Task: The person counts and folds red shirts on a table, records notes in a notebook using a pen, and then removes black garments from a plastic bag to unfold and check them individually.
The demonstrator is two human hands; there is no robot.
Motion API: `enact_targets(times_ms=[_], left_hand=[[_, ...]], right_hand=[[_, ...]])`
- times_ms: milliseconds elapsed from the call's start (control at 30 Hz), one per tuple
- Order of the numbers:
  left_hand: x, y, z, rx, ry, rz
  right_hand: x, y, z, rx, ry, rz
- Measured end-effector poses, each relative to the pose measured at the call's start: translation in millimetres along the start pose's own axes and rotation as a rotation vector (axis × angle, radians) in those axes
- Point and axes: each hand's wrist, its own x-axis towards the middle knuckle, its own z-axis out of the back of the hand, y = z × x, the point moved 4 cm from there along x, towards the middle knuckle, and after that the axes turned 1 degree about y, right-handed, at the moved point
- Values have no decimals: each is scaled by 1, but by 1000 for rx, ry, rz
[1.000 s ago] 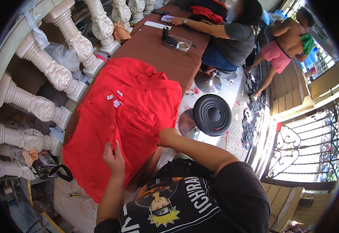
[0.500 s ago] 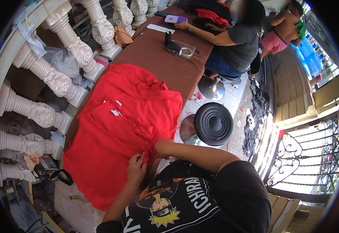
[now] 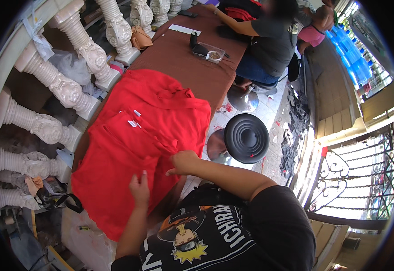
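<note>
1. Background, far left: row of carved white balusters (image 3: pixel 39 125), crumpled clear plastic bag (image 3: pixel 72 67) among them.
2. Next, higher up: tan handbag (image 3: pixel 141 38) by the baluster bases, just beside the desk edge.
3. Brown-covered desk (image 3: pixel 167 56) runs from the near end to top of view.
4. Red garment (image 3: pixel 111 144) lies spread and wrinkled over the near end of the desk. Single piece or layered: can't tell. Small white tags (image 3: pixel 133 123) near its middle.
5. Left hand (image 3: pixel 139 189): at lower part of the garment, thumb up, fingers apart and released, nothing pinched. Contact with cloth: can't tell.
6. Right hand (image 3: pixel 185 162): at the garment's right edge, forearm coming across from the right, thumb pointing left. Other fingers hidden; can't tell if they grasp cloth.
7. Farther up the desk: white strip (image 3: pixel 184 30), then clear container (image 3: pixel 214 54) with a black item beside it.
8. Right of desk: round black stool (image 3: pixel 246 137); beyond it, seated person (image 3: pixel 271 52) in dark grey shirt, one arm over the desk.
9. Far right: dark scraps (image 3: pixel 296 122) strewn on the floor, blue bottles (image 3: pixel 350 58), brightly backlit metal grille (image 3: pixel 355 174).
</note>
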Motion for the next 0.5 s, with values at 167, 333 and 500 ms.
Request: enact_targets(times_ms=[167,333,500], left_hand=[[19,-57,56,-171,-238,-120],[26,-70,80,62,-403,-188],[26,-74,93,-93,-378,-187]], right_hand=[[3,-31,-38,-96,70,-159],[2,-22,-41,-138,93,-211],[-12,-24,-40,-188,-69,-109]])
